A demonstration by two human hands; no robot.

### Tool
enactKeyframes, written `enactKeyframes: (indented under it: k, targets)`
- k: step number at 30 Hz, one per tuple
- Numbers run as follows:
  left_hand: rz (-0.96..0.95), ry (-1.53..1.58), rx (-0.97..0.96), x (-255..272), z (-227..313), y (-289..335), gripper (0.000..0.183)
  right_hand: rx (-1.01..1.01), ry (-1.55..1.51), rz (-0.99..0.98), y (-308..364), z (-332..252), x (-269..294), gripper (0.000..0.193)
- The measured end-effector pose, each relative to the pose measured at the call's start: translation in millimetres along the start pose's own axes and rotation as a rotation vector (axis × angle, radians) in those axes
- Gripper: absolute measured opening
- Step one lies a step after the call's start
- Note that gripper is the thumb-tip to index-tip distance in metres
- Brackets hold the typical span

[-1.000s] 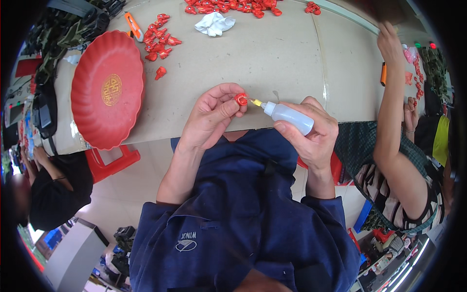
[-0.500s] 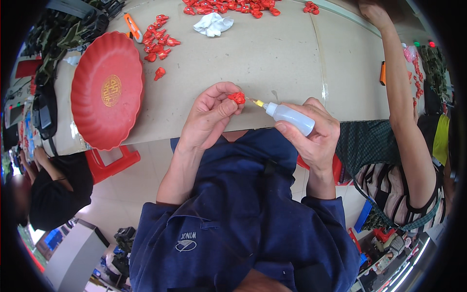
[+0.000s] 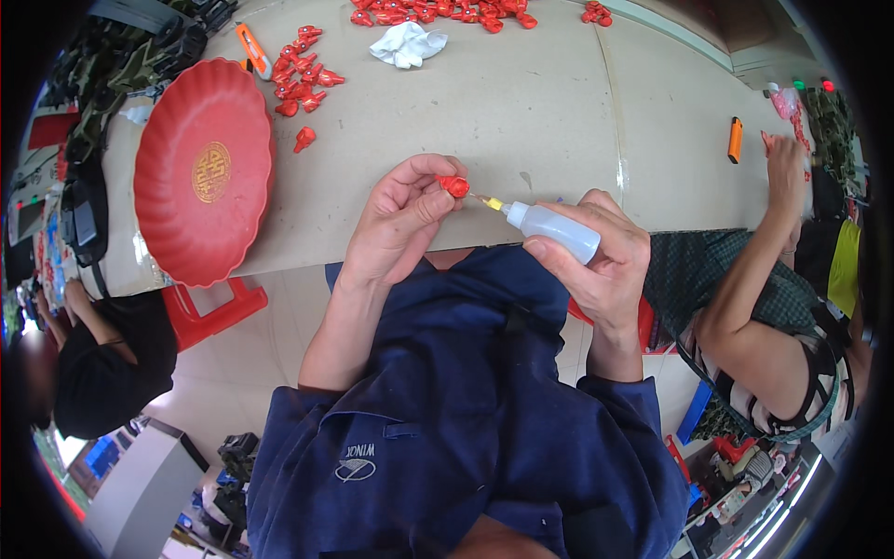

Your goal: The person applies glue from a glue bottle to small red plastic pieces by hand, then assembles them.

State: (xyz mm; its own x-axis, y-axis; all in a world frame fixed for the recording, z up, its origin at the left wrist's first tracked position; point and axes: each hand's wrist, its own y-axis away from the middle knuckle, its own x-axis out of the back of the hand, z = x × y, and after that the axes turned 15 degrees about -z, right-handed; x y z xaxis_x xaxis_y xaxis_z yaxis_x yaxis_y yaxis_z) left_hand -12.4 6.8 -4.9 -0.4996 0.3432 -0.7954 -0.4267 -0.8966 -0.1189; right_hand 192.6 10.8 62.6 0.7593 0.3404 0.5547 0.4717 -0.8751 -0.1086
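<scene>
Between the thumb and fingers of my left hand [image 3: 404, 219] is a small red plastic part [image 3: 453, 185], held just over the table's near edge. My right hand [image 3: 603, 256] grips a translucent squeeze bottle [image 3: 556, 230] with a yellow-based needle tip [image 3: 492, 201]. The needle points left at the red part, its end at or very near the part; whether they touch is too small to tell. A single loose red part [image 3: 304, 140] lies on the table beyond my left hand, near a small heap of similar red parts [image 3: 300, 79].
A large red scalloped dish [image 3: 251, 168] stands at the left, with an orange utility knife [image 3: 253, 51] behind it. Crumpled white tissue [image 3: 407, 45] and a row of red parts [image 3: 447, 11] lie at the back. On the right, a co-worker's arm [image 3: 773, 214] reaches past another orange knife [image 3: 735, 140].
The red part has turned slightly in my left fingers, and the bottle has shifted a little left. The co-worker's arm at the right has drawn back from the far edge, holding something red.
</scene>
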Motion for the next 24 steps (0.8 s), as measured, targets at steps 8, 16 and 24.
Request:
enactKeyframes:
  k: [8,16,24]
  targets:
    - [0.001,0.013,0.002,1.0,-0.9,-0.4,0.020,0.020,-0.023,-0.005,-2.1,-1.4,-2.2,0.026]
    - [0.024,0.048,0.091,-1.1,3.2,-1.0,0.023,0.016,-0.054,0.002,-4.6,-1.4,-3.9,0.027]
    - [0.049,0.039,0.119,-3.0,5.0,-3.0,0.020,-0.014,-0.079,0.032,-3.6,2.2,-1.3,0.027]
